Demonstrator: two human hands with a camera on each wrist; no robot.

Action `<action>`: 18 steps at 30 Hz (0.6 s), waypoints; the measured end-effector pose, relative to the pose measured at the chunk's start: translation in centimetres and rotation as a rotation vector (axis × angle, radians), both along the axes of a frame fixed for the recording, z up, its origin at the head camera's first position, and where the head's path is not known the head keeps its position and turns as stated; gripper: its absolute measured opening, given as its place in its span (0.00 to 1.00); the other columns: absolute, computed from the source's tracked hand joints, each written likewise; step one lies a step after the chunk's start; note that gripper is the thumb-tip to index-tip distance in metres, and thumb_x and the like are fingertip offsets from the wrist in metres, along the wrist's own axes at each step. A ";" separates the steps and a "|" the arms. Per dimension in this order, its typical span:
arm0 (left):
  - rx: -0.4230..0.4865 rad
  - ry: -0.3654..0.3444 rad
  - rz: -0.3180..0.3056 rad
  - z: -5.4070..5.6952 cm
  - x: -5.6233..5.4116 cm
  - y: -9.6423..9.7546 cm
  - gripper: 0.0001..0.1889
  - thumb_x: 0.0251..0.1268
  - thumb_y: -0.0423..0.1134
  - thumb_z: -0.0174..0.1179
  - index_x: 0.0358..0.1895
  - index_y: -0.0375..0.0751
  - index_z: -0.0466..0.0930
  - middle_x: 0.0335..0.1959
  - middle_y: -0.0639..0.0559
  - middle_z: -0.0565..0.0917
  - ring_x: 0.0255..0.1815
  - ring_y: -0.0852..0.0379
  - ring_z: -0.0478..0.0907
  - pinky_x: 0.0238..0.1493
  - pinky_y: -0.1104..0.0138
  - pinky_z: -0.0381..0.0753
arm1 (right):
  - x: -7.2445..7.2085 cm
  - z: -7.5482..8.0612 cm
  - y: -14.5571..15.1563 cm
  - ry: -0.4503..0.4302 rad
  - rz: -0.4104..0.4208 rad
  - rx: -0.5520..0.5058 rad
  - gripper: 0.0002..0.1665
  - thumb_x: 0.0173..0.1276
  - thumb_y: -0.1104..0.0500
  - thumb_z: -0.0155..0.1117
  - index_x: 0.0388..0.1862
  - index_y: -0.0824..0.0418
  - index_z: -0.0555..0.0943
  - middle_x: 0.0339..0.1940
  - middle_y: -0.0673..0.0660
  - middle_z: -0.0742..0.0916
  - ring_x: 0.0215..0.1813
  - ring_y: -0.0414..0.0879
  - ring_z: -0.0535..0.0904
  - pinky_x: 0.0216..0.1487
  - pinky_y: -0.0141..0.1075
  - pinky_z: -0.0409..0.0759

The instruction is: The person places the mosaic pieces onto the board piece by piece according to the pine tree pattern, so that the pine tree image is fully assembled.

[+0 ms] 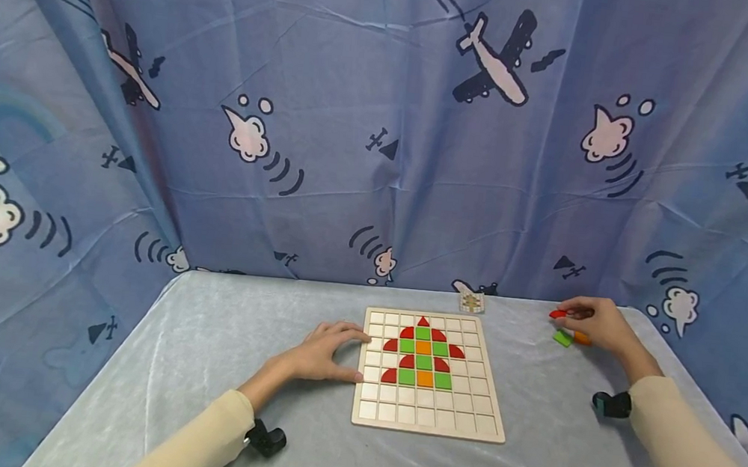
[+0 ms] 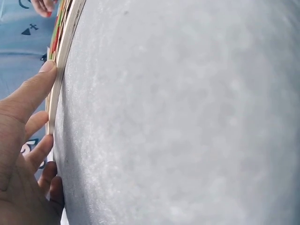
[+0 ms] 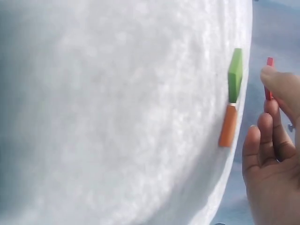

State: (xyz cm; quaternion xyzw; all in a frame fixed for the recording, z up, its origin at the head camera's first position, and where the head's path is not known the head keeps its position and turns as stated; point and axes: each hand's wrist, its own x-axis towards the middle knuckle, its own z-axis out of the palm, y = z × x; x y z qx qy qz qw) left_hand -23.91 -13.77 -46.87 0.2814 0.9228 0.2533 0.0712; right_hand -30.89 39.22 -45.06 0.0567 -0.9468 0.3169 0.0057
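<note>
My left hand (image 1: pixel 318 352) lies at the left edge of a wooden grid board (image 1: pixel 390 413), its thumb and fingertips touching the frame. Green and orange squares, red rounded pieces and a red triangle (image 1: pixel 423 322) on top form a tree-like pattern on the grid. At the back right, my right hand (image 1: pixel 598 323) pinches a small red piece (image 3: pixel 268 91) between thumb and finger, held above the table in the right wrist view. Below that hand lie a green block (image 1: pixel 563 339) and an orange block (image 1: pixel 582 338), end to end.
Behind the board, near the table's back edge, lies a small patterned card (image 1: pixel 472 303). A pale grey cloth covers the table (image 1: pixel 215 338). Blue curtains (image 1: pixel 328 146) printed with planes and clouds hang behind and at both sides.
</note>
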 end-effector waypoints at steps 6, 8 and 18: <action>0.004 0.002 0.000 0.0 0.1 0.0 0.36 0.54 0.60 0.70 0.68 0.59 0.72 0.73 0.56 0.68 0.71 0.44 0.62 0.70 0.45 0.61 | 0.8 0.8 -0.3 -0.027 0.017 -0.035 0.23 0.66 0.58 0.68 0.56 0.68 0.79 0.48 0.65 0.83 0.42 0.46 0.76 0.34 0.30 0.78; 0.005 0.001 0.004 0.1 0.2 0.0 0.36 0.54 0.60 0.70 0.68 0.59 0.72 0.73 0.55 0.68 0.71 0.44 0.61 0.70 0.44 0.61 | 1.1 1.0 -0.5 -0.030 0.023 -0.037 0.23 0.66 0.58 0.67 0.57 0.68 0.78 0.48 0.65 0.83 0.44 0.47 0.77 0.34 0.30 0.79; 0.001 0.000 0.012 0.0 0.2 0.1 0.36 0.54 0.62 0.69 0.68 0.60 0.71 0.74 0.55 0.67 0.70 0.45 0.61 0.69 0.43 0.61 | 2.6 1.6 -1.8 0.051 0.099 -0.030 0.18 0.63 0.63 0.68 0.52 0.67 0.80 0.46 0.67 0.87 0.38 0.37 0.81 0.34 0.29 0.80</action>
